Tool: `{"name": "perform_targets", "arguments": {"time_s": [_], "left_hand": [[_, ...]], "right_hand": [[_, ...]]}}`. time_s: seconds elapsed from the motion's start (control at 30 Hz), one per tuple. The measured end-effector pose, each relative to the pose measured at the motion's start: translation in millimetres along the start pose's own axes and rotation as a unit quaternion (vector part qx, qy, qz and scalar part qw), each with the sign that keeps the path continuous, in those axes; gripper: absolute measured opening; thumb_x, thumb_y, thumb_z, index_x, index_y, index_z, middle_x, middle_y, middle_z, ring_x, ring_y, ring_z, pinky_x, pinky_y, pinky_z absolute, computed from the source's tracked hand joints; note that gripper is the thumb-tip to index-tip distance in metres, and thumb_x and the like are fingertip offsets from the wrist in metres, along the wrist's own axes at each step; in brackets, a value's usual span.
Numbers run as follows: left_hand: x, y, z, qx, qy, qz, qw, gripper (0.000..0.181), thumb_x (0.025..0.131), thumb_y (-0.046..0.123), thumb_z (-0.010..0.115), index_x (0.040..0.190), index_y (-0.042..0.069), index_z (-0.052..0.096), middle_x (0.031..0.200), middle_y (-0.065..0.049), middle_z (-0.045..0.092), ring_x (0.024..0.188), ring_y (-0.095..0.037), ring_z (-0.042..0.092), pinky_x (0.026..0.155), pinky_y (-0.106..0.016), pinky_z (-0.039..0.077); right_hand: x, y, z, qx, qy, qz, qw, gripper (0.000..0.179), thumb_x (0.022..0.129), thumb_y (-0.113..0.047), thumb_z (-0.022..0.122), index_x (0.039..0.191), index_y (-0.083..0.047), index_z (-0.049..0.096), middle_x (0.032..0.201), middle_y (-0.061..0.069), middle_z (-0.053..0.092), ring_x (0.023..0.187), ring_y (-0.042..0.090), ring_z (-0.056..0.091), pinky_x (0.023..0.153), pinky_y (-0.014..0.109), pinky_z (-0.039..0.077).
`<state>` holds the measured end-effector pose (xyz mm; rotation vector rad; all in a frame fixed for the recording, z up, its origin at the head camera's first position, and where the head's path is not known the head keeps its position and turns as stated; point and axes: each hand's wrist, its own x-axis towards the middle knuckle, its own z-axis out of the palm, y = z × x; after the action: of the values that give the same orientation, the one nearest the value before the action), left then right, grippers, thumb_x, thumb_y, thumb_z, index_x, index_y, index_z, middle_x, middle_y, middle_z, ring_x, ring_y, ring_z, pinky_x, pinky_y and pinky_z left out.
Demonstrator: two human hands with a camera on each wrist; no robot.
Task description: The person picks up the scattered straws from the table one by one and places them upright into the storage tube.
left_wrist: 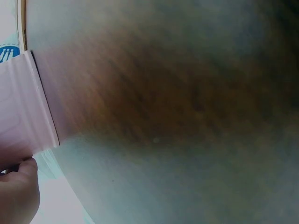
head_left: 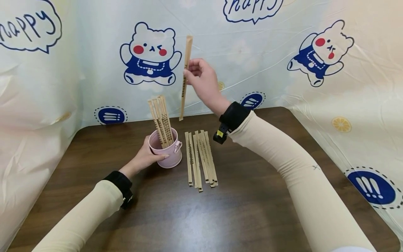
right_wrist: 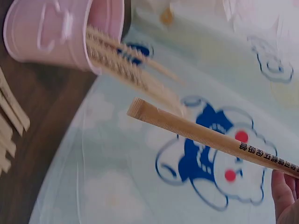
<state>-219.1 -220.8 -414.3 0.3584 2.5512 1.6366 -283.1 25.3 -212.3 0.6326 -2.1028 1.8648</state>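
Upright in the air beyond the table, a paper-wrapped straw (head_left: 188,49) is pinched between thumb and fingers of my right hand (head_left: 205,82). In the right wrist view its lower end (right_wrist: 163,119) points toward the bucket, apart from it. My left hand (head_left: 145,156) grips the side of a small pink bucket (head_left: 171,159), thumb across the front; the other fingers are mostly hidden. Several wrapped straws (head_left: 162,120) stand in the bucket, leaning left. To its right, several more wrapped straws (head_left: 201,159) lie side by side on the table.
The dark wooden table (head_left: 201,217) meets a printed cloth backdrop (head_left: 270,63) with bear drawings at its far edge. More of this cloth hangs on the left and right. In the left wrist view, the bucket's wall (left_wrist: 23,105) shows beside blurred table surface.
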Motion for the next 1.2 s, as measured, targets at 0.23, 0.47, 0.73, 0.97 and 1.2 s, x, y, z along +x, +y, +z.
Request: {"name": "perform_targets", "arguments": {"time_s": [0.23, 0.47, 0.73, 0.97, 1.2], "left_hand": [[-0.3, 0.4, 0.8, -0.005, -0.001, -0.01, 0.9999, 0.099, 0.08, 0.009, 0.079, 0.151, 0.003, 0.011, 0.15, -0.025, 0.024, 0.137, -0.039, 0.033, 0.114, -0.055, 0.028], [-0.3, 1.6, 1.3, -0.003, 0.003, 0.002, 1.0, 0.098, 0.08, 0.008, 0.078, 0.151, 0.002, 0.012, 0.15, -0.025, 0.025, 0.136, -0.037, 0.034, 0.114, -0.054, 0.028], [0.2, 1.5, 1.7, -0.003, 0.002, 0.014, 0.9999, 0.098, 0.079, 0.006, 0.078, 0.151, 0.003, 0.012, 0.15, -0.024, 0.026, 0.135, -0.036, 0.034, 0.114, -0.052, 0.028], [0.1, 1.1, 0.6, -0.003, 0.001, 0.007, 1.0, 0.098, 0.08, 0.007, 0.077, 0.152, 0.004, 0.011, 0.15, -0.024, 0.024, 0.137, -0.038, 0.032, 0.115, -0.055, 0.026], [-1.2, 0.2, 1.9, 0.003, 0.005, -0.001, 1.0, 0.097, 0.08, 0.009, 0.078, 0.151, 0.001, 0.012, 0.149, -0.025, 0.026, 0.136, -0.038, 0.033, 0.114, -0.053, 0.028]], "right_hand": [[-22.2, 7.0, 25.8, 0.011, -0.049, -0.008, 0.9987, 0.025, 0.097, -0.003, 0.057, 0.12, 0.007, 0.052, 0.108, 0.019, 0.059, 0.091, 0.019, 0.061, 0.079, 0.025, 0.057], [-39.3, 19.0, 44.7, -0.025, -0.09, -0.015, 0.9956, 0.024, 0.097, -0.003, 0.058, 0.119, 0.006, 0.053, 0.108, 0.02, 0.06, 0.095, 0.026, 0.061, 0.079, 0.023, 0.054], [-58.2, 37.1, 52.4, -0.076, -0.119, -0.006, 0.9899, 0.023, 0.097, -0.005, 0.058, 0.118, 0.005, 0.053, 0.111, 0.02, 0.06, 0.102, 0.028, 0.061, 0.085, 0.026, 0.049], [-70.0, 50.2, 57.1, -0.092, -0.144, 0.007, 0.9852, 0.024, 0.098, -0.007, 0.058, 0.119, 0.004, 0.052, 0.114, 0.019, 0.06, 0.105, 0.028, 0.061, 0.091, 0.025, 0.05], [-78.9, 65.6, 63.1, -0.118, -0.179, 0.04, 0.9758, 0.025, 0.098, -0.01, 0.058, 0.121, 0.001, 0.054, 0.116, 0.016, 0.062, 0.109, 0.026, 0.062, 0.094, 0.025, 0.05]]}}
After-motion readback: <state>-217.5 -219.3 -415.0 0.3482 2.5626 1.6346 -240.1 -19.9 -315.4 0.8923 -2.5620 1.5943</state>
